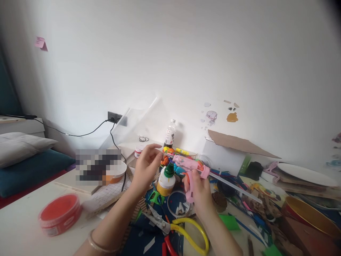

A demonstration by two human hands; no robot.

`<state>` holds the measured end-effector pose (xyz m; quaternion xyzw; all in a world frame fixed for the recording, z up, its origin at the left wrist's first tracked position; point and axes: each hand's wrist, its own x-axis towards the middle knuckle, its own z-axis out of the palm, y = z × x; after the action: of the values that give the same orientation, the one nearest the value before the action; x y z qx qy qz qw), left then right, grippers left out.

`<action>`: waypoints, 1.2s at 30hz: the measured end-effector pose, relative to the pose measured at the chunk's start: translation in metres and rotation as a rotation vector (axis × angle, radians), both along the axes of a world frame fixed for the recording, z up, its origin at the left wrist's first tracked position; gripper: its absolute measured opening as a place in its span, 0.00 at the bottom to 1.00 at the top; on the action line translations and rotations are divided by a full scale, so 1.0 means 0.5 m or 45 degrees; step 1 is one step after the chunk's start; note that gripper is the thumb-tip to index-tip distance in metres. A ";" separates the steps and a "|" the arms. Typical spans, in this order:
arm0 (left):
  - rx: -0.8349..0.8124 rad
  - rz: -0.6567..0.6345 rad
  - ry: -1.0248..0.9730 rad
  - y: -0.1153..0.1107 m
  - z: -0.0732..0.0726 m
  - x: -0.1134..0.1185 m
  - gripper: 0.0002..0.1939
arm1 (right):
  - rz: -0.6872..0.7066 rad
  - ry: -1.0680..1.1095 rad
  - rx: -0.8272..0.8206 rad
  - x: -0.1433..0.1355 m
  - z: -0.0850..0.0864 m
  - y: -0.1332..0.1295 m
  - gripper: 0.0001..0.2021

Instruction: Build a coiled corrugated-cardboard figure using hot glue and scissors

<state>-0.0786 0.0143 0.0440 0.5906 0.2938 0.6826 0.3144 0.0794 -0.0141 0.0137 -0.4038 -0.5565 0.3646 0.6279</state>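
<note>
A pink glue gun point(186, 163) is in my right hand point(199, 188), its fingers wrapped round the handle. A long translucent glue stick point(234, 186) sticks out of its back end, and the metal nozzle points left. My left hand point(149, 163) is raised at the nozzle tip, thumb and fingers brought together; what they pinch, if anything, is too small to tell. Below the gun stands a white and yellow glue bottle point(166, 182) with a green cap. Scissors point(165, 226) with yellow and red handles lie open between my forearms.
A red round tub point(60, 213) sits at the left. Behind my hands stands a drink bottle point(169, 133) near the wall. Cardboard, paper scraps and a gold-lined bowl point(310, 215) crowd the right side. A black cable point(113, 138) runs down from the wall socket.
</note>
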 end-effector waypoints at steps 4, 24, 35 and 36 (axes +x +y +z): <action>-0.003 0.016 0.010 0.001 -0.002 0.000 0.07 | 0.010 -0.002 -0.010 0.000 -0.001 0.001 0.28; -0.001 0.047 0.011 0.001 0.000 0.001 0.08 | -0.002 -0.056 -0.003 -0.002 0.010 -0.002 0.28; 0.178 0.112 -0.296 -0.036 0.036 -0.028 0.09 | -0.075 -0.399 0.198 -0.006 -0.034 0.006 0.15; 0.194 0.154 -0.347 -0.038 0.040 -0.036 0.09 | -0.102 -0.505 0.280 -0.009 -0.035 0.004 0.11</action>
<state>-0.0966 -0.0047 0.0643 0.4958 0.2310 0.7944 0.2640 0.0748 -0.0121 -0.0039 -0.4184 -0.6890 0.1900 0.5605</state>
